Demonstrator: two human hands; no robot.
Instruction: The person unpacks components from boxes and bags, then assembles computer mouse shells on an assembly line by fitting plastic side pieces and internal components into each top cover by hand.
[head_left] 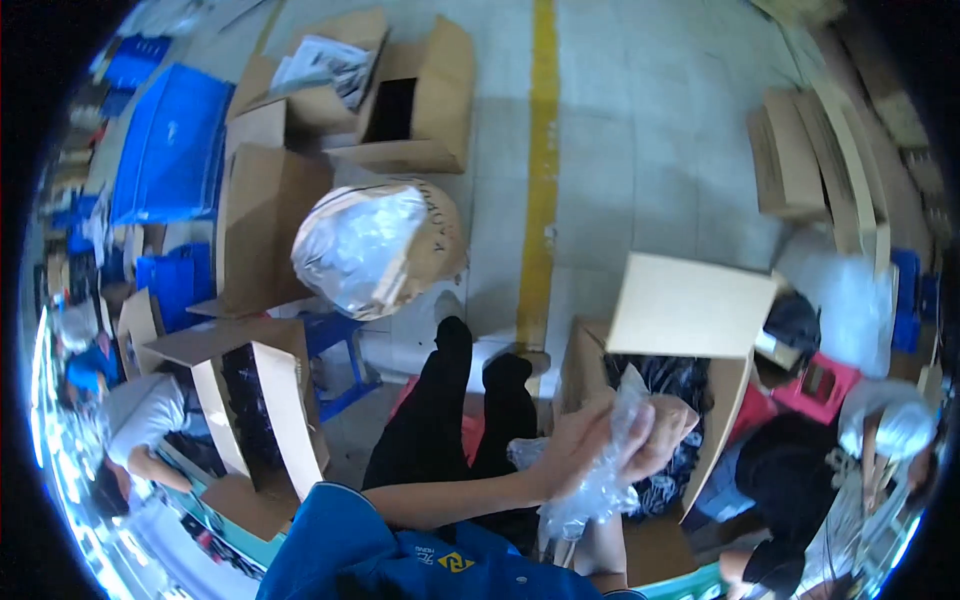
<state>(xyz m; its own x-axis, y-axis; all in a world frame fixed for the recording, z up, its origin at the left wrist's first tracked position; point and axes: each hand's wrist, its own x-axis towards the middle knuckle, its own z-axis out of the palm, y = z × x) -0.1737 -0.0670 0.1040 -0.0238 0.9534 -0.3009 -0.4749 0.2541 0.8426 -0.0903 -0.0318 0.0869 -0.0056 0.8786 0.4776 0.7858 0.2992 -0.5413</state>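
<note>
A crumpled clear plastic bag [597,495] is bunched up between my hands, above my lap. My left hand [578,440] reaches across from the left with its fingers closed on the plastic. Right beside it, my right hand [662,437] is curled closed around the bag's gathered upper part. What the bag contains, if anything, I cannot make out. Just beyond my hands stands an open cardboard box [728,420] holding black items in shiny plastic [655,375]; my hands cover part of its opening.
A paper sack with clear plastic bags [365,245] stands ahead on the left, by open cartons [440,100] and a blue bin [175,145]. Another carton [280,410] of dark items is at my left. Co-workers sit on both sides. A yellow line [541,180] crosses the floor.
</note>
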